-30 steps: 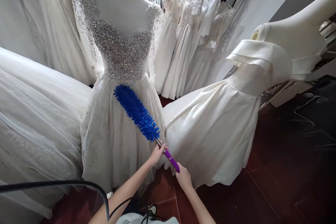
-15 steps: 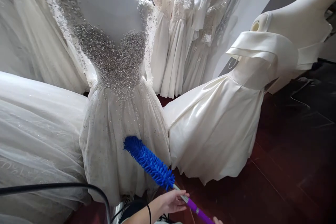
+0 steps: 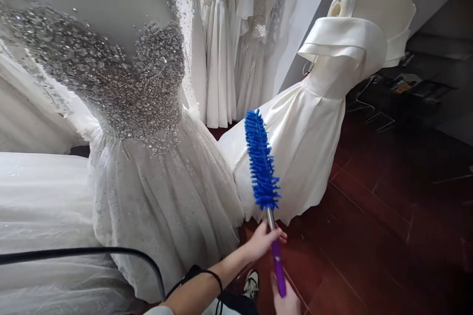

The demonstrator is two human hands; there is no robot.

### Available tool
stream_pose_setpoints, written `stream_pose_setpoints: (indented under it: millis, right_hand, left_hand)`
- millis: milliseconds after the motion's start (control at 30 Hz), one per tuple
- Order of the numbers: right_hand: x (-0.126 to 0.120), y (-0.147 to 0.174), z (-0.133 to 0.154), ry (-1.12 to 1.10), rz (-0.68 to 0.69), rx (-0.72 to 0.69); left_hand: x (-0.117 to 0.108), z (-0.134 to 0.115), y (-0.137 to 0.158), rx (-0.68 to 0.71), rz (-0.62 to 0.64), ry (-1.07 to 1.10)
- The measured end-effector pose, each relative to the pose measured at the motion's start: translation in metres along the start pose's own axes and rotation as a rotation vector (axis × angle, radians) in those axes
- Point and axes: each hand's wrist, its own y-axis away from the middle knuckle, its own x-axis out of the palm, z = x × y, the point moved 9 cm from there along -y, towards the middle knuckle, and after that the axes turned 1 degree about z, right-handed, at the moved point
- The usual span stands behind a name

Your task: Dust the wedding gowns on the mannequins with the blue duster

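A duster with a blue microfibre head [image 3: 261, 160] and a purple handle [image 3: 277, 258] points upward, tilted slightly left. My left hand [image 3: 265, 240] grips it where the metal tube meets the purple part. Lower down, my right hand [image 3: 287, 298] is closed round the handle's end. Behind the blue head stands a plain white satin dress [image 3: 295, 123] on a mannequin; whether they touch I cannot tell. To the left, close by, is a beaded wedding dress [image 3: 148, 93] with a sparkly full skirt [image 3: 158, 197], also on a mannequin.
More white gowns [image 3: 219, 59] hang at the back. A black curved tube [image 3: 111, 251] crosses the lower left. Another pale skirt [image 3: 40, 197] spreads at far left. Dark red tiles [image 3: 369, 236] cover the floor, with dark furniture [image 3: 399, 93] at the right.
The duster has come away from the beaded dress's skirt, swinging right and upright in front of the satin dress. Both hands moved with it, and my view has shifted closer to the beaded dress.
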Motion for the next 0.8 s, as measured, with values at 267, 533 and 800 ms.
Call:
stream_pose_setpoints:
  millis: [267,533,800]
  right_hand:
    - [0.067,0.01,0.217,-0.478,0.205,-0.394]
    - [0.19,0.021,0.163,-0.589,0.595,0.243]
    - [0.156,-0.004,0.134,-0.525,0.297,0.095]
  left_hand:
    - [-0.114,-0.114,0.024,0.149,-0.306,-0.07]
    - [-0.22,-0.014,0.027,-0.262,-0.563,-0.262]
    - [-0.174,0.007,0.008,-0.286,-0.448,-0.282]
